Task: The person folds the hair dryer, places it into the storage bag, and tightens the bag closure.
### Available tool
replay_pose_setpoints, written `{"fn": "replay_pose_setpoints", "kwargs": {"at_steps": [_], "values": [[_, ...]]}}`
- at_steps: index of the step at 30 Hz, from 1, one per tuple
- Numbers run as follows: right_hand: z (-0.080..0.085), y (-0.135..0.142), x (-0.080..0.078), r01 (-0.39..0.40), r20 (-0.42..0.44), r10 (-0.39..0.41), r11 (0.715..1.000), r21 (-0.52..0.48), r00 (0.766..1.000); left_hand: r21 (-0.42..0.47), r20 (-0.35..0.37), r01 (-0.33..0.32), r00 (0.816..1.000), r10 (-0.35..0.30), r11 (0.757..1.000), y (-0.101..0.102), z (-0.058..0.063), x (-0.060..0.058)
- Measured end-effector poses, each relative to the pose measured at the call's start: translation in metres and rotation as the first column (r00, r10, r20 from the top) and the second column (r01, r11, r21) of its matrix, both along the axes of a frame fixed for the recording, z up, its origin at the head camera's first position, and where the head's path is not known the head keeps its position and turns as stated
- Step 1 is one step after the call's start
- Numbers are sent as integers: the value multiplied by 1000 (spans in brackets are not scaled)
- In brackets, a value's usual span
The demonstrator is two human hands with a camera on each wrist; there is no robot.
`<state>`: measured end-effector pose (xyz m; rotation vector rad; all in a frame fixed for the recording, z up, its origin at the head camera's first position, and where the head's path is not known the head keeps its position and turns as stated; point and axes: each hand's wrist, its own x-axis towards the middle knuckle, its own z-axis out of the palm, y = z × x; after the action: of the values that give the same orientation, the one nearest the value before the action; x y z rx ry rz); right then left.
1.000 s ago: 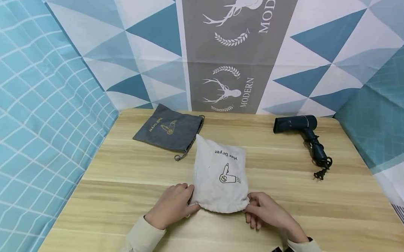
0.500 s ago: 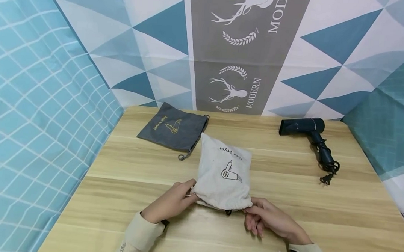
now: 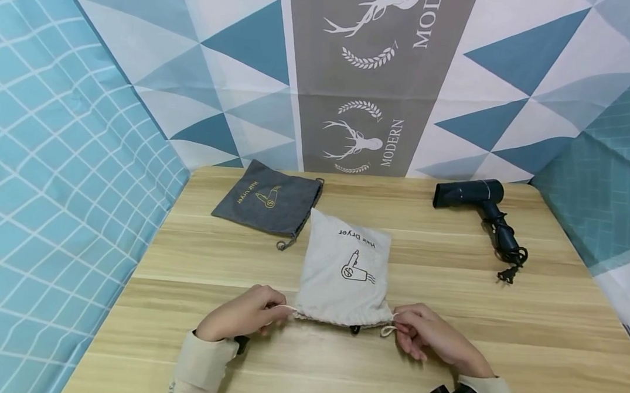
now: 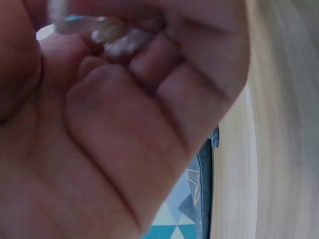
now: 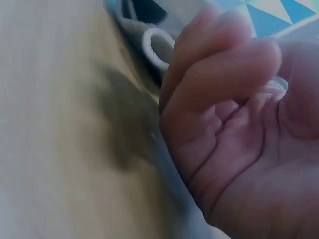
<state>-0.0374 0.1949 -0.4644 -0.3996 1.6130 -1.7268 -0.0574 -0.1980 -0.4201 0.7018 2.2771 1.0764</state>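
In the head view a cream drawstring bag [image 3: 324, 279] printed "Hair Dryer" lies flat, its mouth facing me. A small black piece [image 3: 355, 329] pokes out at the mouth. My left hand [image 3: 246, 312] pinches the white drawstring [image 3: 289, 307] just off the bag's left corner, and in the left wrist view the knotted cord end [image 4: 107, 34] shows inside the curled fingers. At the right corner my right hand [image 3: 432, 335] grips the cord there, with a white cord loop [image 5: 146, 47] hanging beside its fingers. The bag's contents are hidden.
Behind the cream bag, to its left, lies a dark grey drawstring bag [image 3: 267, 197] with gold print. A black hair dryer [image 3: 468, 193], its cord wound at the handle, rests at the table's far right. Patterned cloth walls [image 3: 236, 70] stand at the back and sides.
My left hand has drawn back leftward from the bag's corner, pulling the drawstring out. A cord loop now shows at the right hand. The black piece has come into view at the mouth.
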Motion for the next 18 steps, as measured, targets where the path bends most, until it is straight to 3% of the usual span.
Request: {"fn": "replay_pose_setpoints", "kwargs": {"at_steps": [9, 18], "values": [[4, 25, 11, 90, -22, -88, 993, 72, 996, 38, 0, 24, 1000, -24, 999, -9, -4, -6], [8, 46, 27, 180, -105, -164, 967, 179, 981, 41, 20, 24, 999, -25, 999, -17, 0, -1]]}}
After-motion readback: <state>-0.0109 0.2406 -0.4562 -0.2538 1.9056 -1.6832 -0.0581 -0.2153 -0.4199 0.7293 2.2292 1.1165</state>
